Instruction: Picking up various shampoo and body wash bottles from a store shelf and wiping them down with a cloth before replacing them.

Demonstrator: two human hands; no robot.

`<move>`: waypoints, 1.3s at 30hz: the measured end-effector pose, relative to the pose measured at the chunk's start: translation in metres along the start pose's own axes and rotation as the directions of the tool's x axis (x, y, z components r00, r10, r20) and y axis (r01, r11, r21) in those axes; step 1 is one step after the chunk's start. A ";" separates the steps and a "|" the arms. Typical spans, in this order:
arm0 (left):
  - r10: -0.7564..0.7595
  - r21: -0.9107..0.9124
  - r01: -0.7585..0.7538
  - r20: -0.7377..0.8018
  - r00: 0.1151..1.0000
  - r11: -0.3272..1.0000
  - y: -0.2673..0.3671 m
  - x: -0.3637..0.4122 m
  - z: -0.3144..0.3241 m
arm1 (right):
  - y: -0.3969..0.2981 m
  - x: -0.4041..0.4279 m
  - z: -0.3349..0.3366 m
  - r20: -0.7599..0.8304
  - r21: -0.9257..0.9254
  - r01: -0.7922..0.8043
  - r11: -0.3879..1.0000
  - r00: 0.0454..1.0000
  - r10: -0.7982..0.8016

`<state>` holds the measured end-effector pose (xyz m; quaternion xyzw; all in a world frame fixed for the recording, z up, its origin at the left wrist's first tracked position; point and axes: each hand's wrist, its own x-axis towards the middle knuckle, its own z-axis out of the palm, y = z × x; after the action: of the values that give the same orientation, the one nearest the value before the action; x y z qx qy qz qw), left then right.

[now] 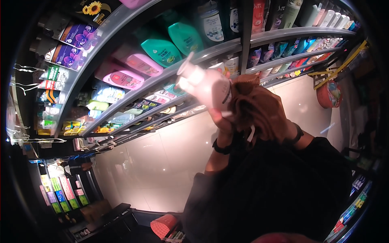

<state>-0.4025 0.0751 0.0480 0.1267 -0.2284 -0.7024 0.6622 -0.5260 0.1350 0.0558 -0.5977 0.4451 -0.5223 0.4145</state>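
Note:
A pale pink pump bottle is tilted in my left hand, its pump end pointing up and left towards the shelf. My right hand is mostly covered by a brown cloth, which lies against the base end of the bottle. Just beyond the bottle, green shampoo bottles and pink bottles stand on a curved shelf. Dark bands circle both wrists.
Shelf edges curve across the upper left, with boxes and bottles on several levels. A red bucket-like container stands at the right beside a yellow frame. A red patterned basket is at the bottom. Pale tiled floor lies below.

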 end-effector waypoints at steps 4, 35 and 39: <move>-0.138 -0.089 0.195 0.437 0.889 0.977 -0.034 -0.006 -0.090 | -0.015 0.004 0.010 -0.063 0.066 -0.031 0.997 0.997 0.035; -0.103 0.619 -0.035 0.185 0.977 0.784 -0.021 -0.043 -0.039 | -0.048 -0.006 -0.006 -0.140 -0.230 0.162 0.960 0.970 -0.197; -0.167 0.730 0.120 -0.007 0.986 0.672 0.003 -0.033 -0.049 | -0.046 0.002 -0.001 -0.018 -0.373 0.283 0.884 0.950 -0.312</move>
<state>-0.3735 0.1000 0.0034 0.3755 -0.4975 -0.6070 0.4929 -0.5219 0.1448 0.1004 -0.7050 0.4531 -0.5103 0.1934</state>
